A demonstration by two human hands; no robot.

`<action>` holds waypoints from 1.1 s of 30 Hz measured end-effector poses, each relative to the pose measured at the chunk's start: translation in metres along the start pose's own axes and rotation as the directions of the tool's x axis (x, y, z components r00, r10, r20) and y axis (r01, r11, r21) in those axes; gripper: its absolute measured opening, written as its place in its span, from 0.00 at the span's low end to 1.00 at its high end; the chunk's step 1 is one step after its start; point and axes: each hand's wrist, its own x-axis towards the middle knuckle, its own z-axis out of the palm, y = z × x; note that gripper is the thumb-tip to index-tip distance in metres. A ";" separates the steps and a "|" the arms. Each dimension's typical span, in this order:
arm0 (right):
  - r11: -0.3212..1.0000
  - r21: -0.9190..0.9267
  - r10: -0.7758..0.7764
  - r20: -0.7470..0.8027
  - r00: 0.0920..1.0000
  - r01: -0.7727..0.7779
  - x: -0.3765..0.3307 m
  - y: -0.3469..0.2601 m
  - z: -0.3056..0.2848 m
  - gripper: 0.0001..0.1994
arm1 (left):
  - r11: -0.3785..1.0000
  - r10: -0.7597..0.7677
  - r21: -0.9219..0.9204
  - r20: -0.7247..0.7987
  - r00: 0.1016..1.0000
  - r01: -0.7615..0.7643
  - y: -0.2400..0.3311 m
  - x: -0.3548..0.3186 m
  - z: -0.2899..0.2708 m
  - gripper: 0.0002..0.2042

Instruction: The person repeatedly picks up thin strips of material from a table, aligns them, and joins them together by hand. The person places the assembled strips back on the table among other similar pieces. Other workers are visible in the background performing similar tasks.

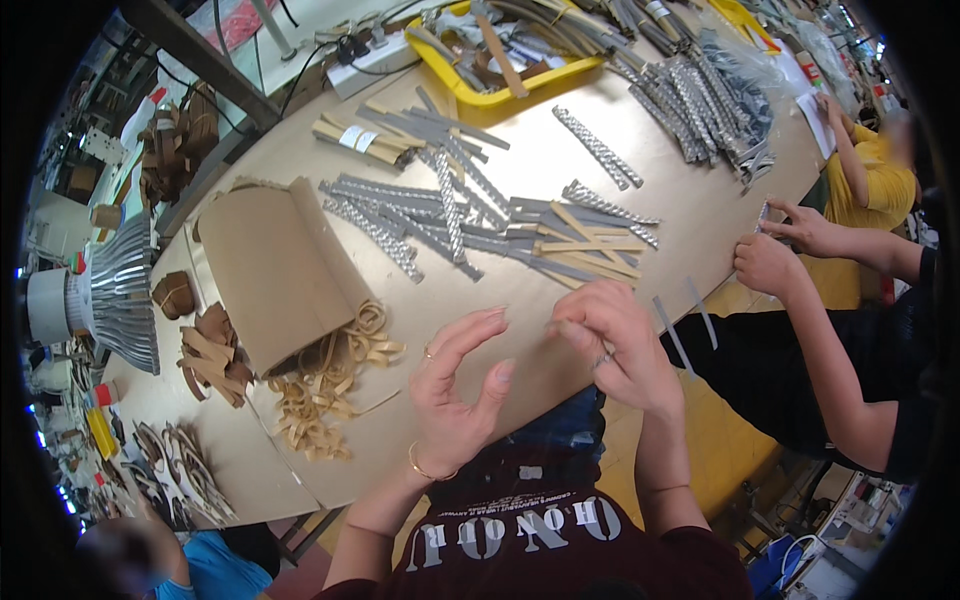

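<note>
**A:** What have I got under the hands?

**B:** Starting big: one long tan table [560,170], one folded sheet of brown card [270,265] on it, and one yellow tray [500,95] at the far end. Ahead of me lies a spread of grey and glittery strips [450,215], too many and too overlapped for me to count, and a heap of pale tan loops [325,385] beside the card.

**A:** And the hands?

**B:** My left hand [455,385] is half curled with fingers apart, holding nothing I can see. My right hand [610,345] is pinched together at the fingertips over the table edge; whether something thin sits in that pinch, I cannot tell.

**A:** How would those strips handle?

**B:** I judge them light, thin and floppy, the glittery ones rough rather than slick. I'd take one by an end, between thumb and forefinger.
</note>
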 end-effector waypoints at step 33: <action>0.967 0.243 0.019 0.224 0.974 -0.074 -0.007 -0.004 0.018 0.08 | 0.998 -0.053 0.027 0.228 0.972 0.048 0.022 0.009 -0.013 0.10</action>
